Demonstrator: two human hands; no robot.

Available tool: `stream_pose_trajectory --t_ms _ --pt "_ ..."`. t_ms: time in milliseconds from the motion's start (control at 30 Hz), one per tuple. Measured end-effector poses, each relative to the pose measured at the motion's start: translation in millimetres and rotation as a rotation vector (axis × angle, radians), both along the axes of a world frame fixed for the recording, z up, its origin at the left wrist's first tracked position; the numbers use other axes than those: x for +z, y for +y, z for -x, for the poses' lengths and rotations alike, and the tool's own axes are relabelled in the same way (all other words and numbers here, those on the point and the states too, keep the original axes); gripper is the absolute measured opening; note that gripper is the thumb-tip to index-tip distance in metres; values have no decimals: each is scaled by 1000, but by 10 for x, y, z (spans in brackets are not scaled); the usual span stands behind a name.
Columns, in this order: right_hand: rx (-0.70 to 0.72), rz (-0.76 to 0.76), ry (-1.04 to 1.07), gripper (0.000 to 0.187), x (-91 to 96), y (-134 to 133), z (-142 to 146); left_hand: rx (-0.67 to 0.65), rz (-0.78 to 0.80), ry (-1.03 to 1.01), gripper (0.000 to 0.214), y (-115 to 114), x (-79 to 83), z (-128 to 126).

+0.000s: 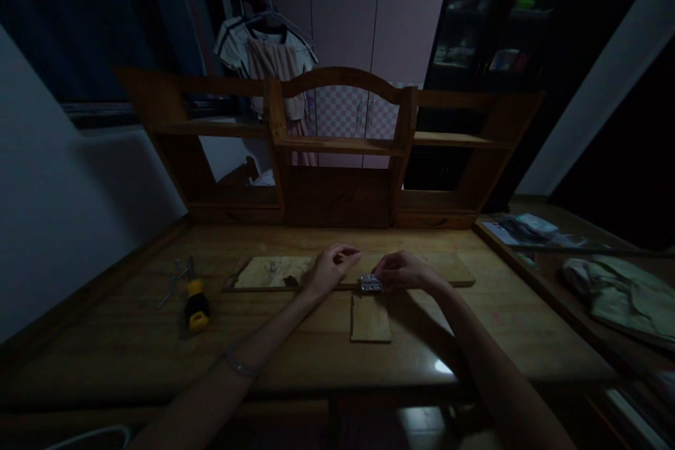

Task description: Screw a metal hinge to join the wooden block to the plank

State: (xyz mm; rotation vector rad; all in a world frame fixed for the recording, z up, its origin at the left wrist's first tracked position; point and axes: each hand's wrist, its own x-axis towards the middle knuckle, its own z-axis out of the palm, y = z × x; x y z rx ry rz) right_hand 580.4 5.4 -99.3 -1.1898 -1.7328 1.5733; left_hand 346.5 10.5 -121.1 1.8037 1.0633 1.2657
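Below centre, the right hand point(399, 271) seemingly pinches the hinge point(370, 284), steadying it beside the short board point(370, 320). The left hand point(332, 266) curls empty, loosely open.

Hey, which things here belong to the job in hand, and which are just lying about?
Part of the job:
Hinge, at the right hand's fingertips
Long board, under the hands
Small board
Screwdriver, probably; it lies unheld

Apparently just lying about:
Cloth, far right
Shirt, on a hanger

Forearms point(287, 327) stretched forward, left hand point(330, 267) loosely curled, right hand point(401, 271) turned inward, its fingertips perhaps pinched.
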Motion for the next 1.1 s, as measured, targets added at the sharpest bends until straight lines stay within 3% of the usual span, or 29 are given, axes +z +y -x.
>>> stream_pose_trajectory --t_ms 233,667,733,867,1100 --pt "-65 22 -13 31 -36 -42 81 -19 -209 327 17 -9 -99 -7" --pt "-125 -151 -121 23 -148 -109 120 -17 -209 404 17 -5 -127 -11" --pt "-134 -207 -186 20 -129 -120 122 -1 -198 416 15 -10 -122 -17" --pt "-244 -474 -356 16 -16 -165 114 20 -189 429 15 -20 -112 -24" --pt "10 -678 -346 10 109 -217 83 2 -196 420 17 4 -146 -10"
